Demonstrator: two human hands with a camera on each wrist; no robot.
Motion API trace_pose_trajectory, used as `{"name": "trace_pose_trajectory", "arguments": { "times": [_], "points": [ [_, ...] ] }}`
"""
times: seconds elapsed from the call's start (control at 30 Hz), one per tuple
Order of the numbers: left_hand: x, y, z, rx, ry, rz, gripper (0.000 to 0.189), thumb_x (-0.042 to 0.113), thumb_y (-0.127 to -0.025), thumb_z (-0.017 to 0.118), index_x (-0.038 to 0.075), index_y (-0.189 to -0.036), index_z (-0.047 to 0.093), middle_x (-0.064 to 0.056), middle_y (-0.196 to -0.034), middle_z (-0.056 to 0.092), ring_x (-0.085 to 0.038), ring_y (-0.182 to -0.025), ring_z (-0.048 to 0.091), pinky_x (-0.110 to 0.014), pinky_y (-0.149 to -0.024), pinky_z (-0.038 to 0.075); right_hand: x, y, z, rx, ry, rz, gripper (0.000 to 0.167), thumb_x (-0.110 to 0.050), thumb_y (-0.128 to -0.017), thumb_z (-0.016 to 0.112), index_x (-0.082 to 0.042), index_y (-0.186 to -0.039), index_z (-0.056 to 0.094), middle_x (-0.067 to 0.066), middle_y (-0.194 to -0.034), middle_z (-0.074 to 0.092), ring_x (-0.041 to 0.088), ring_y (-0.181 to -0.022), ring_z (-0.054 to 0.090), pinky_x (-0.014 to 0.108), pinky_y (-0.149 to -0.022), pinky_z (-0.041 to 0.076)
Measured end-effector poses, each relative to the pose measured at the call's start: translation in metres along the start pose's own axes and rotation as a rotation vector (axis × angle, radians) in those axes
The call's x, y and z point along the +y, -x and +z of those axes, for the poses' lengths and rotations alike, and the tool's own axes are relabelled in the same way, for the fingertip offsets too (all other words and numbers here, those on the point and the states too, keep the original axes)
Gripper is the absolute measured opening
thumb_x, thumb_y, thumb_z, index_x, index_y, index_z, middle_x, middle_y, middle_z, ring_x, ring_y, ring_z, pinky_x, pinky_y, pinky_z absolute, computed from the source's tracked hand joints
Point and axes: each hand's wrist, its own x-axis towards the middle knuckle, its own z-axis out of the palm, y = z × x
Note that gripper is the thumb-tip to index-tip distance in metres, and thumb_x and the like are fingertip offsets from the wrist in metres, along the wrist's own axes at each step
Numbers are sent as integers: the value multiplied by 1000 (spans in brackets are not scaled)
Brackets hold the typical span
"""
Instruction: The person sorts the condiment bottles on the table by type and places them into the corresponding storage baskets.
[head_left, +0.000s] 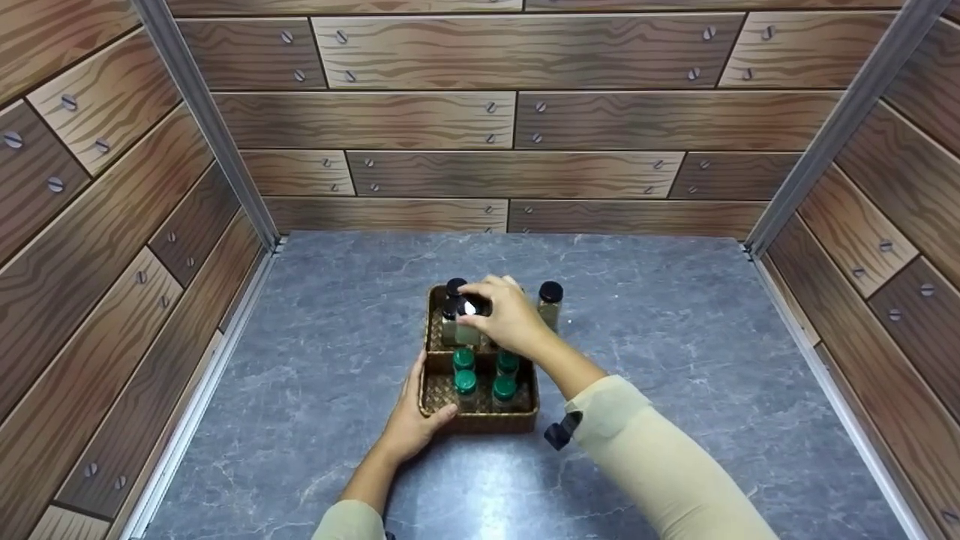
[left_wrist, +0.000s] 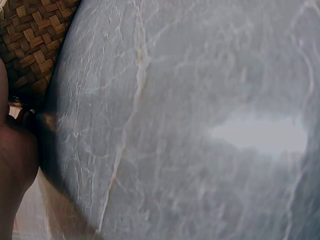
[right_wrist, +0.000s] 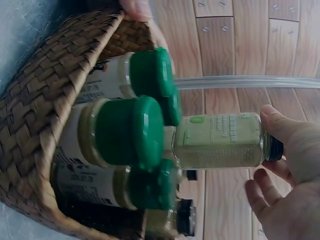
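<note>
A brown woven basket [head_left: 487,424] with two compartments stands on the table. My left hand [head_left: 409,420] holds its near left corner, thumb over the near rim and fingers along the left side. By its black cap, my right hand [head_left: 510,315] pinches a clear spice jar [right_wrist: 220,142] of pale green powder, upright over the far compartment. Several green-capped jars [head_left: 465,382] sit in the near compartment. Black-capped jars [head_left: 456,287] stand in the far one, partly hidden by my right hand. In the left wrist view, only the basket's woven wall [left_wrist: 35,45] and part of my left hand show.
Another black-capped jar [head_left: 550,300] stands on the table to the right of the basket, behind my right wrist. The grey marbled tabletop [head_left: 337,337] is bounded by wood-patterned walls [head_left: 420,120] at the back and both sides, with metal posts at the corners.
</note>
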Motion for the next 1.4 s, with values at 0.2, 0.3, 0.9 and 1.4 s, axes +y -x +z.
{"name": "trace_pose_trajectory", "arguments": {
  "times": [0.2,0.3,0.9,1.4],
  "points": [
    [0,-1,-1,3,-5,-9,110,37,-92,87,25,-175,15,-23,-181,19,-50,-165,23,-74,-131,23,2,-6,12,-36,-9,27,59,-32,-92,88,-20,-146,70,5,-141,71,32,-136,63,52,-119,52],
    [-1,-1,-2,2,-2,-7,111,38,-92,87,25,-175,15,-23,-181,18,-50,-165,23,-73,-131,23,6,-8,19,-53,-16,13,56,-32,-93,87,-16,-144,71,6,-137,71,32,-132,67,51,-116,55],
    [-2,-1,-2,-9,7,-15,110,36,-93,86,23,-175,14,-23,-181,18,-48,-166,21,-72,-132,24,16,-22,43,-129,63,-49,48,-31,-91,90,-10,-132,76,10,-119,66,28,-106,67,46,-98,60],
    [-2,-3,-2,-1,11,-9,111,37,-92,87,24,-175,15,-22,-181,20,-47,-166,22,-71,-133,22,20,-24,53,-184,121,-50,46,-30,-89,92,-13,-129,78,12,-119,65,28,-102,66,46,-94,59]
  ]
}}
